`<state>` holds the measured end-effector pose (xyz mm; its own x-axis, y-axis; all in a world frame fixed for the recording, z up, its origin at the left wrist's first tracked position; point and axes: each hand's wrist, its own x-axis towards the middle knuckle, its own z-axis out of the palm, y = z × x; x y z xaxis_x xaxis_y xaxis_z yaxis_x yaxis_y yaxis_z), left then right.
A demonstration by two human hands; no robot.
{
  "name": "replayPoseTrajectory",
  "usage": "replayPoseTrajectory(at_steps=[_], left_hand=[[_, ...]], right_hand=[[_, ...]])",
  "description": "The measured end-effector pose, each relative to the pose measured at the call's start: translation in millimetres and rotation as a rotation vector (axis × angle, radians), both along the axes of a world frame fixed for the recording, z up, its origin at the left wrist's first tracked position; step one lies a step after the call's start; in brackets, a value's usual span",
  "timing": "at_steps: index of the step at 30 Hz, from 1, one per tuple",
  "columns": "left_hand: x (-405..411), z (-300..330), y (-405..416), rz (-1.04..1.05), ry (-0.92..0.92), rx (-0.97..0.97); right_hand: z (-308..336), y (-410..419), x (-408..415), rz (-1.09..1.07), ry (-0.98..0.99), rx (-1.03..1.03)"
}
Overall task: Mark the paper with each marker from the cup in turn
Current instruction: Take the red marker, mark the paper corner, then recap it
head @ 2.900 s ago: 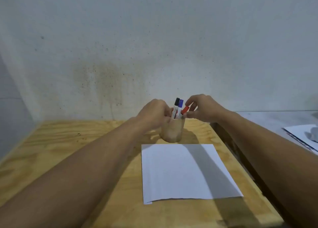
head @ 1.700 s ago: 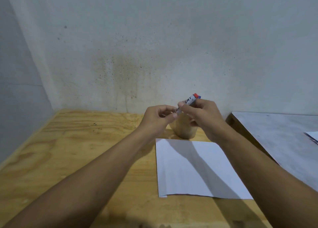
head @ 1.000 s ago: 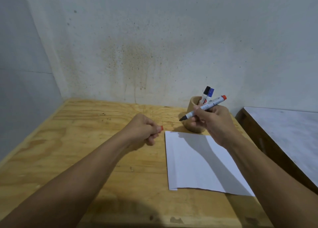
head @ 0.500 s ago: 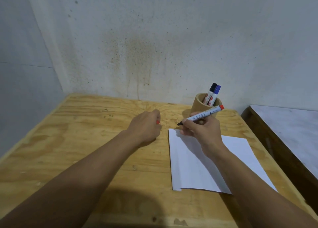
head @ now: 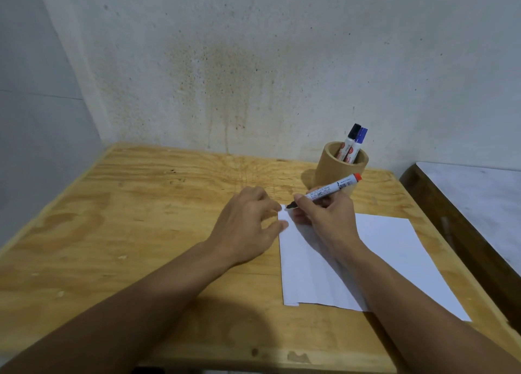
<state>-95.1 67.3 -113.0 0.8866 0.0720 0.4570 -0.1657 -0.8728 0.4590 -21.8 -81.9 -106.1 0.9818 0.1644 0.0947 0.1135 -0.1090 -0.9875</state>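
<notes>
My right hand (head: 329, 218) grips an uncapped marker with a red end (head: 329, 189). Its dark tip touches the far left corner of the white paper (head: 394, 255). My left hand (head: 242, 227) lies beside that corner with thumb and fingertips on the paper's left edge. The red cap it held a moment ago is hidden and does not lie on the table. Behind my right hand stands the brown cup (head: 327, 165), holding a black-capped marker (head: 351, 138) and a blue-capped marker (head: 360, 138).
The paper lies on the right half of a plywood table (head: 141, 218) set in a corner between stained walls. A grey-topped table (head: 479, 193) with a dark edge stands close on the right, across a narrow gap.
My right hand has lowered the marker tip onto the paper's far left corner. My left hand has moved right to the paper's edge, and the red cap has gone out of sight.
</notes>
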Motion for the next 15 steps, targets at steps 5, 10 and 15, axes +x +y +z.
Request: replayPoseTrajectory(at_steps=[5, 10, 15], left_hand=[[0.9, -5.3, -0.1, -0.028, 0.085, 0.008], [0.0, -6.3, 0.1, -0.028, 0.089, -0.002], [0.2, -7.1, 0.1, -0.017, 0.095, -0.008]], right_hand=[[14.9, 3.9, -1.4, 0.113, 0.117, 0.161], [15.3, 11.3, 5.9, 0.134, 0.024, 0.062], [-1.3, 10.6, 12.8, 0.094, -0.092, -0.044]])
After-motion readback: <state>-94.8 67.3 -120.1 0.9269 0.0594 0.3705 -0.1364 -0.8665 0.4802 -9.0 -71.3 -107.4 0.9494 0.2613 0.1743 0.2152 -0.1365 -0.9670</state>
